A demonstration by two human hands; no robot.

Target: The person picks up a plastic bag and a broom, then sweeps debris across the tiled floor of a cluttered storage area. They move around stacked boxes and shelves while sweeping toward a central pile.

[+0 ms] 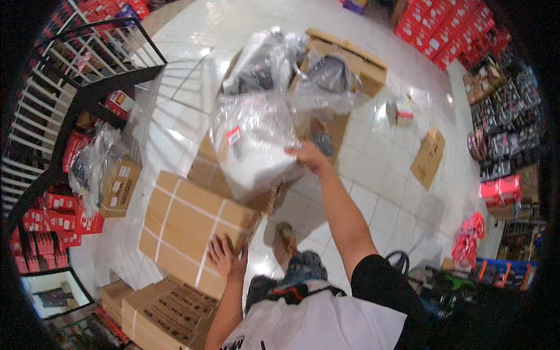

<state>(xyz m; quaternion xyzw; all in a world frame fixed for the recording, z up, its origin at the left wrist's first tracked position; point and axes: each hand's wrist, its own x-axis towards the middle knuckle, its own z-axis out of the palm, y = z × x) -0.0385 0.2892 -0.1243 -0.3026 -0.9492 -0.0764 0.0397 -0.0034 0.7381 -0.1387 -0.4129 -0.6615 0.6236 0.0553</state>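
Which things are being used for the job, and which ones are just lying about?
Probably part of the job:
strapped cardboard box, under the left hand
big plastic bag with a red label, touched by the right hand

Probably just lying about:
flat brown cardboard piece, at the right
stacked red boxes, top right

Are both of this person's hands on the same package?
No: the left hand lies on a strapped cardboard box, while the right hand touches a plastic-wrapped bundle.
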